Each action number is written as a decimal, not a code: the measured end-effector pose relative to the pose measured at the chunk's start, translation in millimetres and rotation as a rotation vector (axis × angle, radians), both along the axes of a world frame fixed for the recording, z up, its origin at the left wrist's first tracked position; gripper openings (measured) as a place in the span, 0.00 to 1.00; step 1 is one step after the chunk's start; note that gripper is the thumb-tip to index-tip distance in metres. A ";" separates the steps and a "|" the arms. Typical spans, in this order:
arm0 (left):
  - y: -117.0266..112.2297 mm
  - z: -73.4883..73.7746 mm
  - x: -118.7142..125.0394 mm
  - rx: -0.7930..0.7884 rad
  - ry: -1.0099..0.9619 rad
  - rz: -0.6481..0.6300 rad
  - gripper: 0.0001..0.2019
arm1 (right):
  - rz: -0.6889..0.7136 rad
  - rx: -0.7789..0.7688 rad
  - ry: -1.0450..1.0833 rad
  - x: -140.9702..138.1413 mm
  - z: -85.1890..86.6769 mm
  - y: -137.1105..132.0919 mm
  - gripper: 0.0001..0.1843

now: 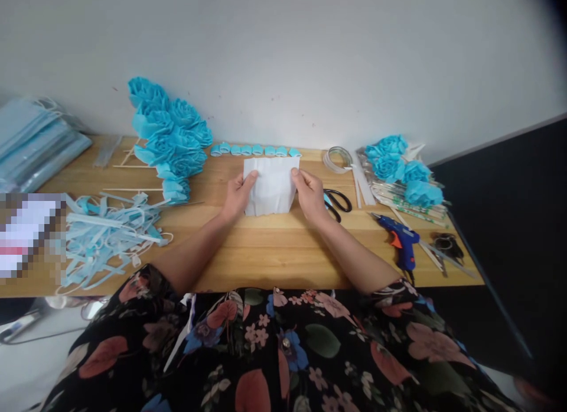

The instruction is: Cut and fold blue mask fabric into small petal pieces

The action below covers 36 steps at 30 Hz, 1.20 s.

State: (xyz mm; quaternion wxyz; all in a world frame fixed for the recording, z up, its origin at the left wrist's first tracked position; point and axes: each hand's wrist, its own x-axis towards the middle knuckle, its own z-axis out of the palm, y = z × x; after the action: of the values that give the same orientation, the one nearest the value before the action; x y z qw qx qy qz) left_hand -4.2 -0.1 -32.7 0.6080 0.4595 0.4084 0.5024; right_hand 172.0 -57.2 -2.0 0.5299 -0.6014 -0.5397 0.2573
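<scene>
A white rectangular sheet [271,186], like the inner layer of a face mask, is held up over the middle of the wooden table [266,252]. My left hand [238,195] pinches its left edge, thumb in front. My right hand [310,194] pinches its right edge the same way. Behind the sheet, a row of several small rolled blue pieces [254,150] lies along the wall. Black-handled scissors [336,203] lie just right of my right hand.
A pile of blue fabric roses on sticks [170,137] lies at back left, and more roses [401,169] at back right. Cut blue strips [106,234] heap at the left. A blue glue gun [401,240], a stack of masks [35,143] and a ribbon coil [339,159] are also here.
</scene>
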 end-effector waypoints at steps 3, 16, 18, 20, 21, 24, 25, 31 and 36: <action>0.7 -1.3 -0.3 0.076 0.046 0.007 0.22 | -0.020 0.011 0.037 -3.6 -2.0 5.6 0.32; 1.2 13.9 -2.8 0.142 0.071 0.121 0.20 | -0.129 0.072 -0.030 -18.1 -2.2 -1.2 0.30; -0.4 15.9 -3.0 0.199 0.129 0.142 0.21 | -0.122 0.085 -0.053 -18.7 -2.6 -2.0 0.30; -2.3 16.7 -2.9 0.250 0.181 0.147 0.22 | -0.099 0.127 -0.058 -19.6 -3.6 -2.2 0.30; -3.0 16.5 -2.8 0.271 0.202 0.147 0.22 | -0.091 0.147 -0.056 -20.0 -4.2 -2.3 0.30; -2.5 13.7 -1.9 0.302 0.233 0.147 0.23 | -0.119 0.154 -0.052 -20.7 -6.3 -2.6 0.29; -1.5 12.3 -1.5 0.300 0.229 0.150 0.23 | -0.140 0.151 -0.055 -20.7 -6.9 -2.8 0.29; 3.4 10.0 1.2 0.266 0.133 0.179 0.22 | -0.202 0.164 -0.128 -18.7 -10.7 -2.0 0.27; 3.4 13.7 0.6 0.273 0.109 0.166 0.22 | -0.164 0.147 -0.035 -13.0 -13.8 2.0 0.28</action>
State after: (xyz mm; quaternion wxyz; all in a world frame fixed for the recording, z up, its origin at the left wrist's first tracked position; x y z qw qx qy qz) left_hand -3.6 3.3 -19.0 0.4733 0.5291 0.4051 0.5761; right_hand 159.0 -55.3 -15.9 0.5823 -0.6075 -0.5152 0.1625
